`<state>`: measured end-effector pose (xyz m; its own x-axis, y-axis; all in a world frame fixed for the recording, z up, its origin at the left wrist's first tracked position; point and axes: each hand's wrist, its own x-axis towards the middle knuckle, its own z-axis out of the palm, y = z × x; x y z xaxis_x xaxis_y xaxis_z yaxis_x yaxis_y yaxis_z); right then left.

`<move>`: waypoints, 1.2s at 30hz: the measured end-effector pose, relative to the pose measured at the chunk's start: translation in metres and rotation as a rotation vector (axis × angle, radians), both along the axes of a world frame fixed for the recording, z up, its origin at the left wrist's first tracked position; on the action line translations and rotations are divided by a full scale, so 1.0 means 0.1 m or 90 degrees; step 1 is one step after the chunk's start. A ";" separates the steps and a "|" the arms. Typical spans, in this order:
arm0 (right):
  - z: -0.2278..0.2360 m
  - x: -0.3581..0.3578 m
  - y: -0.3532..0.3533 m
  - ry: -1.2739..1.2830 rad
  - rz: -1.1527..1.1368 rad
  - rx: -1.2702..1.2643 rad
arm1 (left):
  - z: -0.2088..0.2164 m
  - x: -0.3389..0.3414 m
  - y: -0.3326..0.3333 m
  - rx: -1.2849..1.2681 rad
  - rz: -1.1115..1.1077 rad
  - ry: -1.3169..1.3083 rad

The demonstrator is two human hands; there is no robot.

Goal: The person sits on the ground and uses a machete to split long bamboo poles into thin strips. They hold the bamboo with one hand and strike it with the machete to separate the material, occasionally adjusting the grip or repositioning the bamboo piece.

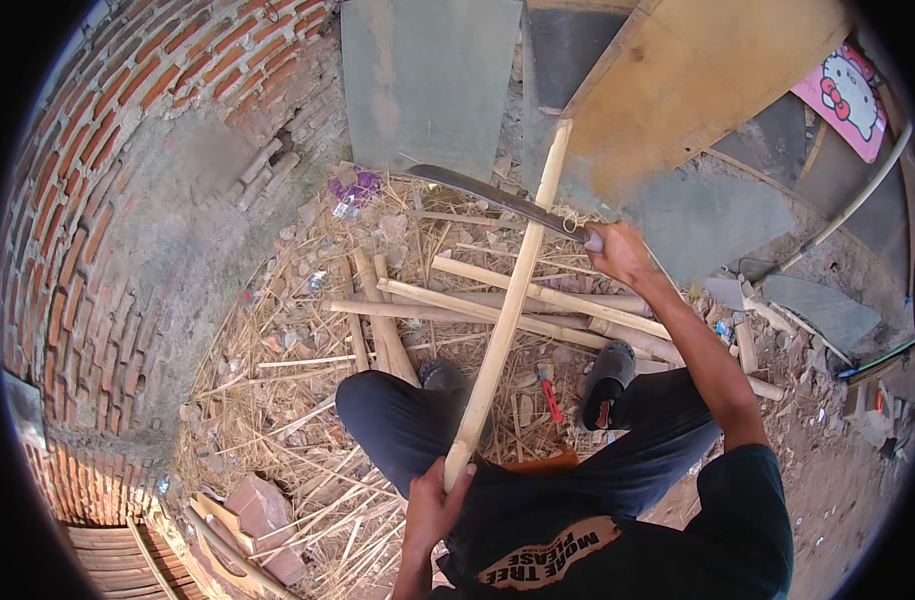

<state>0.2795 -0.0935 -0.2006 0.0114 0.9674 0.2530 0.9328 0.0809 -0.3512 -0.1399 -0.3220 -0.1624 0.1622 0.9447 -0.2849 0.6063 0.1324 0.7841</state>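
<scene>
Left hand (435, 505) clamps bamboo strip (504, 330), near end; right hand (620, 252) clamps knife (495, 196) across strip's far part. Likely shaving; next stroke wants steadiness.

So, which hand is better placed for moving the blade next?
Probably the right hand: it grips the machete, whose blade crosses the bamboo strip; the left hand holds the strip's near end.

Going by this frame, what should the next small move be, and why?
Probably a short, controlled stroke of the machete along the strip, stopping well short of the left hand: the blade crosses the strip near its far end, the right hand grips the handle, and the left hand holds the near end.
</scene>
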 end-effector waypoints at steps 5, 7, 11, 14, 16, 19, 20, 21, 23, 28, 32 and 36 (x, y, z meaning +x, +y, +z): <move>-0.05 -0.34 -0.22 0.017 0.067 -0.020 | -0.04 0.02 0.09 0.029 0.003 -0.015; -0.01 -0.57 -0.36 -0.019 0.181 -0.011 | -0.02 0.07 0.14 0.077 -0.004 -0.034; 0.01 -0.24 -0.15 -0.070 0.150 0.033 | 0.08 -0.09 0.02 0.010 -0.006 0.029; -0.05 0.64 0.24 0.026 -0.115 0.076 | 0.05 -0.59 -0.37 -0.038 -0.005 0.008; -0.04 0.90 0.30 0.049 -0.169 0.097 | 0.27 -0.69 -0.50 -0.031 -0.005 0.001; 0.00 0.91 0.12 0.070 -0.164 0.084 | 0.37 -0.64 -0.37 -0.041 -0.001 0.028; -0.01 0.82 0.08 0.089 -0.156 0.080 | 0.27 -0.65 -0.33 -0.020 -0.001 0.031; 0.01 0.71 0.03 0.110 -0.153 0.076 | 0.23 -0.62 -0.28 -0.001 0.008 0.020; 0.07 0.48 -0.02 0.148 -0.127 0.077 | 0.18 -0.58 -0.20 0.021 0.015 0.013; 0.22 -0.13 -0.32 0.241 -0.021 0.032 | 0.03 -0.34 -0.03 0.012 0.015 -0.016; 0.16 -0.34 -0.46 0.044 0.103 0.056 | 0.14 -0.07 0.08 0.075 -0.007 0.005; 0.10 -0.15 -0.19 0.032 0.097 0.063 | 0.29 -0.07 0.08 0.081 -0.029 0.122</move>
